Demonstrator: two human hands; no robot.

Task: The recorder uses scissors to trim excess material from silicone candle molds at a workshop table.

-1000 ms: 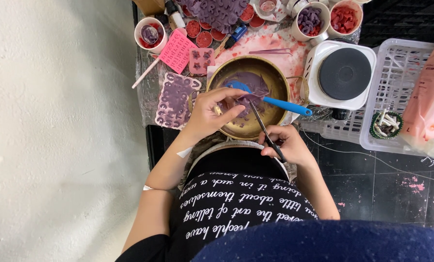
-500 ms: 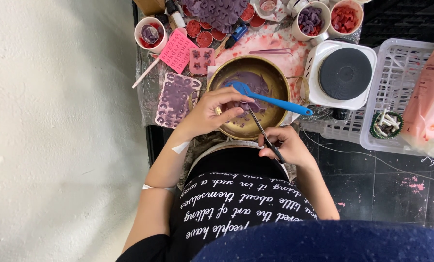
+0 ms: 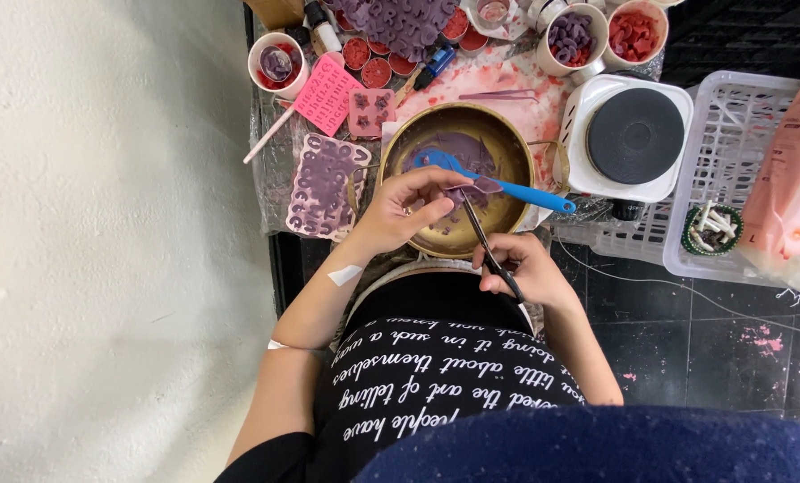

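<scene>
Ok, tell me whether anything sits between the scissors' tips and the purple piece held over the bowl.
Nothing visible does. The left hand pinches the purple piece above the brass bowl, and the scissors in the right hand already reach it; the blue spatula lies just behind.

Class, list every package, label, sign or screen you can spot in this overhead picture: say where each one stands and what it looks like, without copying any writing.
Pink plastic bag: far right, lying in the white basket; soft, glossy, pale pink with a darker pink patch and small print.
Pink lettered sheet: upper left of the brass bowl, beside a white cup; flat, rectangular, tilted, bright pink with rows of small characters.
No signs or screens show.
</scene>
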